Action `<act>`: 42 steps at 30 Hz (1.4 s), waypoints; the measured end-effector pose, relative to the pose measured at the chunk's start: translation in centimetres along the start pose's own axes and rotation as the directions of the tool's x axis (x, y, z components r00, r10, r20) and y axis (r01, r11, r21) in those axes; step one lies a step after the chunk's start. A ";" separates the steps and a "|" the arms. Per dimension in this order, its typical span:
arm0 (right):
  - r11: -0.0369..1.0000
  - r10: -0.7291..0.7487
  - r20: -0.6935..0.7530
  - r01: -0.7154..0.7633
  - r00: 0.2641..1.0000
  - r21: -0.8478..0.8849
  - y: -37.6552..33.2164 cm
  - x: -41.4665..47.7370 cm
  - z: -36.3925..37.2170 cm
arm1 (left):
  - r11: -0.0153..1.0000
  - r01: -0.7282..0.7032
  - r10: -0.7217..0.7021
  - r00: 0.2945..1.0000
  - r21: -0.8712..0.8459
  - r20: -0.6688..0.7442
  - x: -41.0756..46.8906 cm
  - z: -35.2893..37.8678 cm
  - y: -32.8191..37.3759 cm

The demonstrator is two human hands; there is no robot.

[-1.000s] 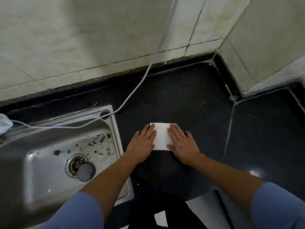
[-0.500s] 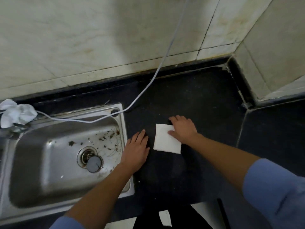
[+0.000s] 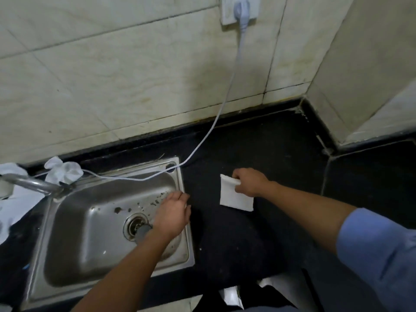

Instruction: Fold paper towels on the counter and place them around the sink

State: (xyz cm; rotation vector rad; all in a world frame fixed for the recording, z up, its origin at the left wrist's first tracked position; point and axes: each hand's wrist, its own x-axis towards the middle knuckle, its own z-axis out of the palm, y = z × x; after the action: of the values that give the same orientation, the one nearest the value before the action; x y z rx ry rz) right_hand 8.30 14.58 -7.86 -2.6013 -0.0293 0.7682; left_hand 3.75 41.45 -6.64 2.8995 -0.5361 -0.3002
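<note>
My right hand [image 3: 249, 184] pinches the far edge of the folded towel [image 3: 234, 198], which lies on the counter [image 3: 281, 154] just right of the sink [image 3: 139, 168]. The towel is probably light, limp and easily torn, so grip it at a folded edge. My left hand [image 3: 173, 212] hangs loose and empty over the sink's right rim.

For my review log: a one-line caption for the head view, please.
Right hand pinches the folded towel by its far edge on the counter; left hand over the sink rim.
</note>
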 end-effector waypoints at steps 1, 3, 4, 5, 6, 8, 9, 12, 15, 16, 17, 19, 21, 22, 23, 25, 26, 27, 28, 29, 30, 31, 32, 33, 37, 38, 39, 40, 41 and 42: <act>1.000 -0.007 -0.043 0.006 0.999 -0.018 0.3 -1.1 -0.2 | 0.999 -0.034 0.034 0.999 -0.001 -0.006 0.5 -0.6 0.2; 0.998 -0.006 -0.149 -0.004 0.989 -0.065 0.8 -3.5 -0.6 | 0.993 -0.114 0.114 0.993 0.003 0.001 1.7 -1.6 0.7; 0.997 0.007 -0.208 -0.023 0.978 -0.072 1.1 -4.9 -0.8 | 0.988 -0.152 0.152 0.988 0.005 0.011 2.2 -2.0 1.0; 0.997 0.026 -0.269 -0.046 0.963 -0.069 1.3 -6.4 -0.8 | 0.982 -0.188 0.188 0.982 0.010 0.018 2.7 -2.4 1.4; 0.995 0.051 -0.330 -0.075 0.943 -0.060 1.5 -7.9 -0.6 | 0.974 -0.226 0.226 0.974 0.019 0.020 3.0 -2.7 2.0; 0.989 0.111 -0.434 -0.142 0.894 -0.041 2.0 -11.3 0.0 | 0.943 -0.331 0.331 0.944 0.035 0.020 3.2 -3.2 3.1; 0.982 0.149 -0.469 -0.184 0.870 -0.030 2.2 -13.2 0.6 | 0.921 -0.387 0.387 0.922 0.042 0.025 3.1 -3.3 3.8; 0.950 0.270 -0.524 -0.313 0.808 0.007 2.4 -19.0 2.9 | 0.839 -0.540 0.537 0.842 0.070 0.056 2.3 -3.7 6.2; 0.901 0.386 -0.567 -0.428 0.728 0.063 2.2 -25.4 5.5 | 0.753 -0.656 0.650 0.754 0.054 0.092 0.7 -4.0 9.8; 0.883 0.424 -0.581 -0.461 0.695 0.093 2.2 -27.7 6.5 | 0.718 -0.694 0.688 0.719 0.045 0.102 -0.1 -3.9 11.3; 0.864 0.459 -0.591 -0.488 0.663 0.122 2.2 -30.1 7.5 | 0.679 -0.733 0.726 0.679 0.040 0.111 -0.9 -3.8 12.9; 0.821 0.526 -0.607 -0.542 0.596 0.179 2.1 -34.9 9.4 | 0.590 -0.807 0.799 0.589 0.034 0.120 -2.9 -3.4 16.5; 0.768 0.595 -0.616 -0.591 0.517 0.246 2.0 -39.9 11.6 | 0.496 -0.868 0.859 0.496 0.033 0.126 -5.5 -2.9 20.3; 0.738 0.627 -0.619 -0.616 0.473 0.277 2.0 -42.4 12.9 | 0.449 -0.893 0.884 0.449 0.032 0.131 -7.1 -2.6 22.2; 0.705 0.656 -0.623 -0.642 0.427 0.302 1.9 -44.9 14.2 | 0.401 -0.916 0.906 0.401 0.030 0.136 -8.8 -2.2 24.1; 0.631 0.709 -0.623 -0.693 0.332 0.349 1.8 -50.1 17.1 | 0.306 -0.952 0.940 0.307 0.024 0.149 -12.7 -1.3 28.0; 0.592 0.733 -0.619 -0.714 0.282 0.375 1.7 -52.8 18.7 | 0.259 -0.966 0.953 0.259 0.023 0.155 -14.8 -0.8 29.8; 0.551 0.756 -0.612 -0.732 0.234 0.401 1.5 -55.4 20.4 | 0.209 -0.978 0.964 0.210 0.026 0.162 -17.1 -0.2 31.6; 0.512 0.776 -0.601 -0.747 0.190 0.424 1.3 -58.1 22.2 | 0.158 -0.987 0.973 0.161 0.030 0.167 -19.5 0.4 33.3; 0.473 0.795 -0.587 -0.760 0.150 0.446 1.0 -60.9 24.1 | 0.110 -0.993 0.978 0.114 0.033 0.173 -22.1 1.1 35.0; 0.436 0.811 -0.574 -0.770 0.112 0.466 0.7 -63.6 26.1 | 0.068 -0.997 0.982 0.072 0.030 0.176 -24.8 1.8 36.7; 0.402 0.825 -0.560 -0.777 0.078 0.485 0.3 -66.3 28.0 | 0.031 -0.999 0.983 0.035 0.024 0.180 -27.6 2.5 38.3; 0.366 0.840 -0.541 -0.781 0.044 0.506 -0.1 -69.1 30.1 | -0.002 -1.000 0.983 0.000 0.011 0.184 -30.6 3.3 39.7; 0.330 0.854 -0.520 -0.782 0.009 0.528 -0.6 -71.9 32.2 | -0.034 -0.999 0.981 -0.034 -0.003 0.191 -33.8 4.3 41.1; 0.215 0.879 -0.466 -0.790 -0.099 0.574 -2.6 -82.4 40.2 | -0.172 -0.984 0.962 -0.179 -0.051 0.207 -46.7 7.9 45.3; 0.184 0.883 -0.451 -0.787 -0.131 0.589 -3.1 -84.8 42.0 | -0.199 -0.978 0.955 -0.208 -0.064 0.212 -49.7 8.7 46.0; 0.149 0.888 -0.430 -0.784 -0.162 0.603 -3.8 -87.1 43.7 | -0.227 -0.971 0.946 -0.238 -0.077 0.222 -52.5 9.3 46.7; 0.116 0.893 -0.410 -0.782 -0.188 0.613 -4.4 -89.3 45.3 | -0.259 -0.962 0.934 -0.273 -0.093 0.229 -55.1 9.9 47.3; 0.086 0.895 -0.392 -0.778 -0.214 0.622 -4.9 -91.3 46.8 | -0.296 -0.949 0.920 -0.313 -0.105 0.234 -57.5 10.4 48.0; 0.060 0.893 -0.380 -0.773 -0.241 0.632 -5.4 -93.2 48.3 | -0.335 -0.936 0.905 -0.352 -0.110 0.238 -59.7 10.9 48.8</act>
State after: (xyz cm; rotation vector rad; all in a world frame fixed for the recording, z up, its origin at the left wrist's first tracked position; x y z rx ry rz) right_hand -95.33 25.65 5.66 -2.0922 2.2913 -0.1731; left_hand -69.59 17.08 2.93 1.2164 -2.7838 -0.2552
